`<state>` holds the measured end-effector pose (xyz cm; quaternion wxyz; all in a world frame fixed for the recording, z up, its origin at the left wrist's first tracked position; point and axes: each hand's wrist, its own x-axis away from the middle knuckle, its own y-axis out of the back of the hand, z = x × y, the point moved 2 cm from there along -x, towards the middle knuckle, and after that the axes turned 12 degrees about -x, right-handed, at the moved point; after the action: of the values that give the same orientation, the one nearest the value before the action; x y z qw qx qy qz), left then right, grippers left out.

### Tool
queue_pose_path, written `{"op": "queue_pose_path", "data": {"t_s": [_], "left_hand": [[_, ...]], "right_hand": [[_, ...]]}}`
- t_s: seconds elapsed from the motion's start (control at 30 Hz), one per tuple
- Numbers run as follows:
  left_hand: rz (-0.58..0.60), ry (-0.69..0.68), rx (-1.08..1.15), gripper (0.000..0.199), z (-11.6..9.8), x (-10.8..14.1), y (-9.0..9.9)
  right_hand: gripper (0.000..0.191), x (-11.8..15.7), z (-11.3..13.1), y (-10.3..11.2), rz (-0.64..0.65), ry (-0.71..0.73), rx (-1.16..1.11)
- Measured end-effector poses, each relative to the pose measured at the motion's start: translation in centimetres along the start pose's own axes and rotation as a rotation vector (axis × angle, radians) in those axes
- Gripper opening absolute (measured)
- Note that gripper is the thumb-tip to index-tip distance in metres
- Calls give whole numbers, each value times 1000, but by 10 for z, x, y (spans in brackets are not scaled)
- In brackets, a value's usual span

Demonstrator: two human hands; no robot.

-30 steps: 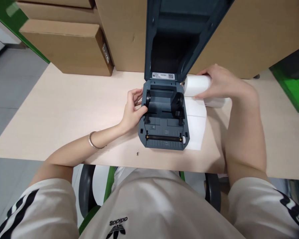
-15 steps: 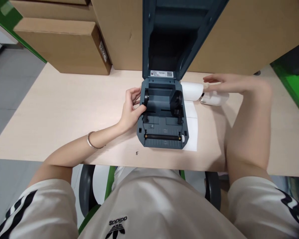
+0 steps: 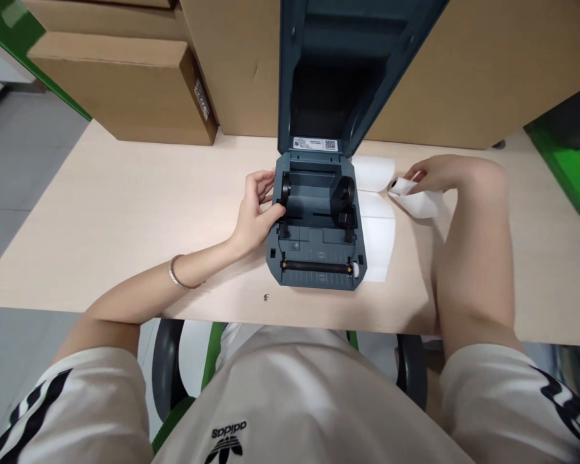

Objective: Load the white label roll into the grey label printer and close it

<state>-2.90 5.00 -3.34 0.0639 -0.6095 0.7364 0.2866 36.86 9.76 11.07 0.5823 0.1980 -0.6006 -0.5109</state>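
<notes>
Your left fingers (image 3: pixel 272 213) clamp the label printer (image 3: pixel 319 241), mid-frame; right fingers (image 3: pixel 414 173) pinch the paper roll (image 3: pixel 426 205), right of centre. Slack grip could unspool it.

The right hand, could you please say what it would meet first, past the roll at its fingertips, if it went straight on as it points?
The right hand would probably meet the other white roll beside the open printer, though depth is hard to judge.
</notes>
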Motion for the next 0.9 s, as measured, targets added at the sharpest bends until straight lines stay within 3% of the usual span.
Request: {"op": "queue_pose_path", "data": {"t_s": [0.1,0.23,0.33,0.43,0.53,0.67,0.9], "left_hand": [[-5,-2,4,68,-2,0,0],[-16,18,11,67,-4,0,-2],[-15,8,30,66,-3,-1,-3],[-8,20,35,67,0,-2,-3],[-20,22,41,67,1,-2,-4],[-21,3,44,67,-2,-2,-4],[-11,7,39,67,-2,-2,-4]], "right_hand": [[40,12,-1,13,-73,19,27],[40,46,-13,35,-273,129,-2],[39,85,-12,37,-422,380,-161],[47,123,15,19,-470,703,-299],[35,142,59,-11,-418,925,-286],[32,132,101,-42,-275,1014,-169],[33,125,96,-45,-38,922,-93]]}}
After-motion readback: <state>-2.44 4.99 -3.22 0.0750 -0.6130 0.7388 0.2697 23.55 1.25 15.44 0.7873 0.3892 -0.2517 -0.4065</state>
